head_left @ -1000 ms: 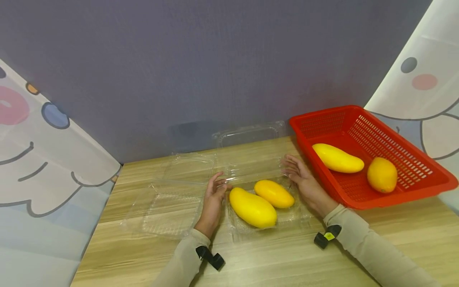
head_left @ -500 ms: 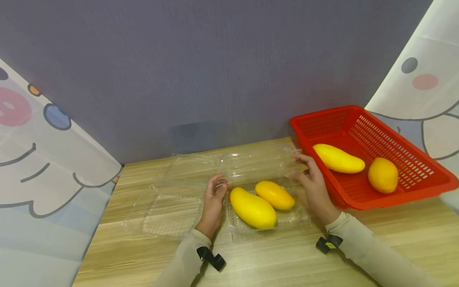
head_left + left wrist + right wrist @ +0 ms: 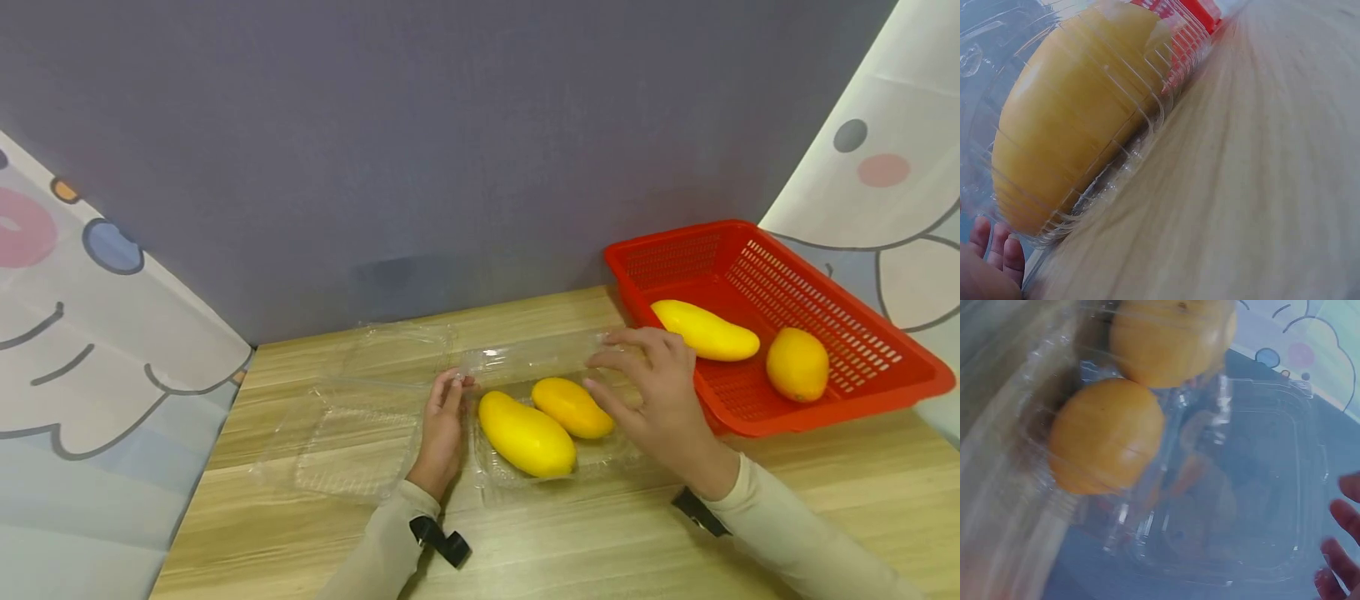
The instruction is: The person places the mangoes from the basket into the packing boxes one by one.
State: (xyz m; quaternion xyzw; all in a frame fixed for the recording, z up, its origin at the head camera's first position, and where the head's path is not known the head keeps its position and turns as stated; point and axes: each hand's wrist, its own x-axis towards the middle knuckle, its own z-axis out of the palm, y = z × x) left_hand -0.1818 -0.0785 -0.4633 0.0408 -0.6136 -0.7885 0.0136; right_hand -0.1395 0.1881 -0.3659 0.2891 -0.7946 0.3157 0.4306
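Note:
Two yellow mangoes, a larger one point(image 3: 527, 435) and a smaller one point(image 3: 573, 407), lie in a clear plastic clamshell box point(image 3: 603, 454). Its hinged lid point(image 3: 528, 357) stands tilted over the far side, partly lowered. My left hand point(image 3: 442, 433) is at the box's left side, fingertips right at the lid's corner; the left wrist view has its loosely bent fingers point(image 3: 1013, 257) beside the ribbed wall. My right hand point(image 3: 663, 396) reaches over the right side, fingers spread at the lid's right edge. In the right wrist view, its fingers point(image 3: 1340, 556) appear beside the raised lid point(image 3: 1235, 487).
A red slotted basket point(image 3: 723, 417) stands at the right with a long yellow mango point(image 3: 707, 331) and a rounder orange-yellow fruit point(image 3: 797, 365) inside. Another clear clamshell point(image 3: 360, 450) lies opened out at the left. A grey partition point(image 3: 480, 167) rises behind the wooden table point(image 3: 540, 550).
The lid has swung from nearly upright against the partition down toward the mangoes. My right hand has risen and moved left with its edge; my left hand has stayed at the box's left side.

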